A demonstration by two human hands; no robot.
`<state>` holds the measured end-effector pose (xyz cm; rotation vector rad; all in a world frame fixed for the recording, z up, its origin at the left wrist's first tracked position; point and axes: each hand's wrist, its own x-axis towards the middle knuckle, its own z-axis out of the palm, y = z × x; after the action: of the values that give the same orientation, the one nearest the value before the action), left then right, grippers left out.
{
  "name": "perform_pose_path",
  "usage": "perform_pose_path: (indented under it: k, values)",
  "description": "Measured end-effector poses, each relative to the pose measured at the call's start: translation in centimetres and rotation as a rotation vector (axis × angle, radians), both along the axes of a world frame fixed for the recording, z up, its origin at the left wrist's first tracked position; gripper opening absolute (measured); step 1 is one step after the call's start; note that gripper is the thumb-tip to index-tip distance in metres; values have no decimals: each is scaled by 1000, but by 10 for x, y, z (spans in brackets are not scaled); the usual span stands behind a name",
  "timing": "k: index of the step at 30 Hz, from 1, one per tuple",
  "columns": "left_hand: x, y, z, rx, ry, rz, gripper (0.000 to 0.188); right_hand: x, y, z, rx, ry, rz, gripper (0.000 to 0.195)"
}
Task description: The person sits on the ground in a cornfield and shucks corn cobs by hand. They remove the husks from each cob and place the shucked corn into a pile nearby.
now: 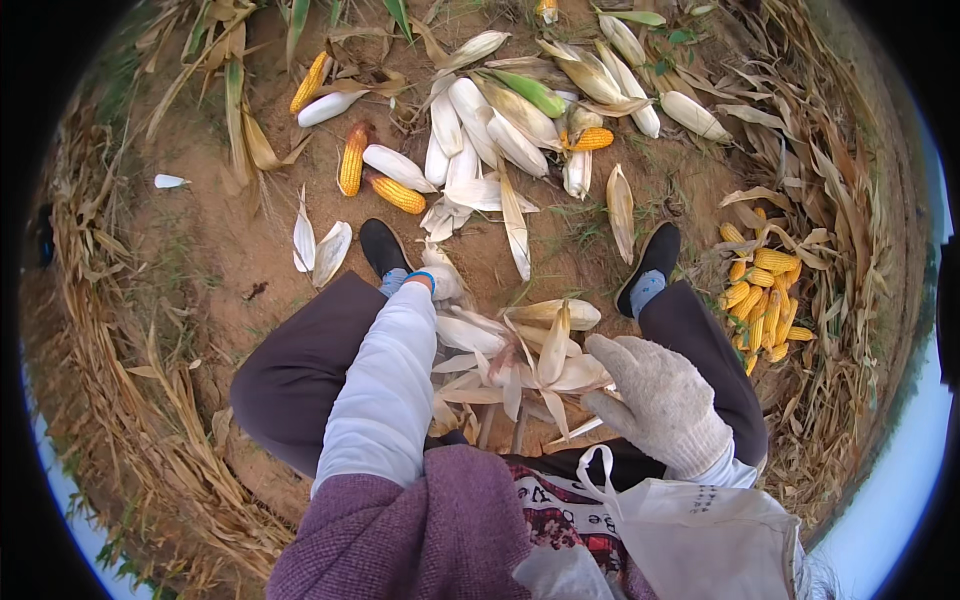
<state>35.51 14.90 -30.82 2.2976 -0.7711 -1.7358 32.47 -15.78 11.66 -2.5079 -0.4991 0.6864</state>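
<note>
My left hand (441, 279), gloved in pale knit with a blue band at the wrist, reaches down between my shoes onto a whitish husk-covered ear; its fingers blur into the husk, so its grip cannot be told. Towards the right, my right hand (660, 401) in a beige knit glove has its thumb and fingers apart and holds nothing. Beside its fingertips lie peeled-back corn husks (555, 349) and a husk-covered ear of corn (574, 313). Just left of these is another pale husked ear (471, 335). A white cloth bag (697, 525) hangs at my right side.
Ahead lies a heap of unpeeled corn ears (487, 127), with bare yellow cobs (352, 161) to its left. A pile of yellow cobs (765, 300) sits outside my right leg. Dry corn stalks (127, 360) line both sides. My black shoes (384, 246) flank the middle ground.
</note>
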Motion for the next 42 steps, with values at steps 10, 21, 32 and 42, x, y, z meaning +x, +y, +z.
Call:
perform_pose_path:
  k: [10, 21, 32, 42]
  values:
    - [118, 5, 62, 209, -723, 658, 31, 7, 3, -3, -27, -6, 11, 36]
    - [144, 18, 36, 262, -628, 289, 28, 19, 5, 4, -99, 334, 2, 54]
    - [113, 68, 134, -391, -1253, 928, 27, -17, 4, 1, -9, 7, 41, 41]
    - [19, -21, 395, -1034, -249, 1047, 20, -20, 6, -12, 181, -279, -205, 54]
